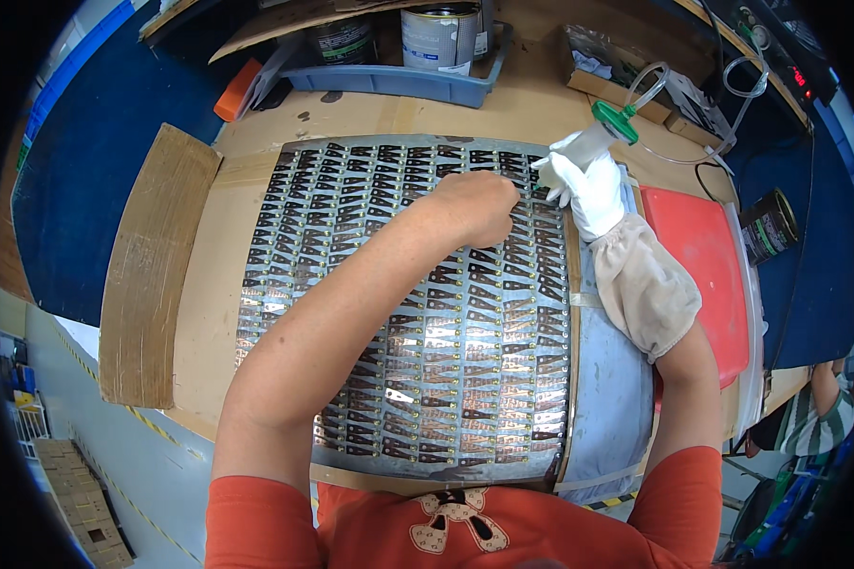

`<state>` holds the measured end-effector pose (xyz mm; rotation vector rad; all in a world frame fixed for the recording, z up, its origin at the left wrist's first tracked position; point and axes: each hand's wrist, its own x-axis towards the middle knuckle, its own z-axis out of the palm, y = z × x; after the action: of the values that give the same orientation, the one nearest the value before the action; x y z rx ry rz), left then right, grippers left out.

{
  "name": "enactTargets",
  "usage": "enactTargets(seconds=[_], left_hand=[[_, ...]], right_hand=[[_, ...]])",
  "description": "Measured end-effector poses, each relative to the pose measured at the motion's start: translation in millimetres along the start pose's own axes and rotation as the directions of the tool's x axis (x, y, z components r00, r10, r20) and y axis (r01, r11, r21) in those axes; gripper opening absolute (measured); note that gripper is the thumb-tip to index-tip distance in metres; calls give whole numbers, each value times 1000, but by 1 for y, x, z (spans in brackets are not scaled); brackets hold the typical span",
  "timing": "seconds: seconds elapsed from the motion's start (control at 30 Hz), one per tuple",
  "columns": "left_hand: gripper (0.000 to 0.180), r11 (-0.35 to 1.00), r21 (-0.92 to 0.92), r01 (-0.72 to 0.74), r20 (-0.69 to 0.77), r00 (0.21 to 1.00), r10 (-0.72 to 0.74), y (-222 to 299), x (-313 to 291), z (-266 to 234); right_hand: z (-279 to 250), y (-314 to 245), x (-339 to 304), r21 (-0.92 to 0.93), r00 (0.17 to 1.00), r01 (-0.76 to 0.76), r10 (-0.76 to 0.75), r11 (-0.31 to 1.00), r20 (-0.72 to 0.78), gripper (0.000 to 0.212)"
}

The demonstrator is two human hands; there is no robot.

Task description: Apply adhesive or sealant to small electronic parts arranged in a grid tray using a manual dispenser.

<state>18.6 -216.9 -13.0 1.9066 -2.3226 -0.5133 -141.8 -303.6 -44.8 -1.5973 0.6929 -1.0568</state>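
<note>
A flat metal plate (531,467) lies in front of me, covered with columns of small dark tapered pieces (484,313), many with a yellowish dot at one end. My left hand (482,207), bare, is closed low over the plate's upper middle. Its fingertips are turned away, so anything pinched in them is hidden. At the plate's far right edge, my right hand (593,194), in a white glove with a beige sleeve cover, grips a dispensing syringe (588,147). The syringe has a translucent barrel, a green cap (617,122) and a clear hose (650,90); its tip is hidden by the glove.
A blue tray (389,87) with cans (438,40) stands at the back. Cardboard (152,275) borders the left. On the right are a red panel (697,275), a dark can (769,226) and a device with a red display (799,81). Another person (821,417) is at far right.
</note>
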Motion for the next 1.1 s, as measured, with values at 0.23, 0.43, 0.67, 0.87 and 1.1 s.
enactTargets(seconds=[0.23,0.43,0.67,0.87,1.1], left_hand=[[31,1000,16,13,57,998,-14,1,-2,-5],[40,1000,28,8,87,996,-10,2,-1,-5],[25,1000,0,-1,-4,1000,1,0,-3,-3],[41,999,25,46,121,991,-48,4,-4,-12],[41,1000,2,31,110,993,-31,0,-2,-10]], right_hand=[[-1,-1,-1,-53,999,-8,10,999,38,20],[0,-1,-1,-13,1000,12,-12,1000,11,19],[-3,-1,0,-52,998,-2,5,999,58,22],[4,-4,7,-30,998,55,-56,998,-27,24],[1,1,9,-36,999,19,-20,999,-36,22]])
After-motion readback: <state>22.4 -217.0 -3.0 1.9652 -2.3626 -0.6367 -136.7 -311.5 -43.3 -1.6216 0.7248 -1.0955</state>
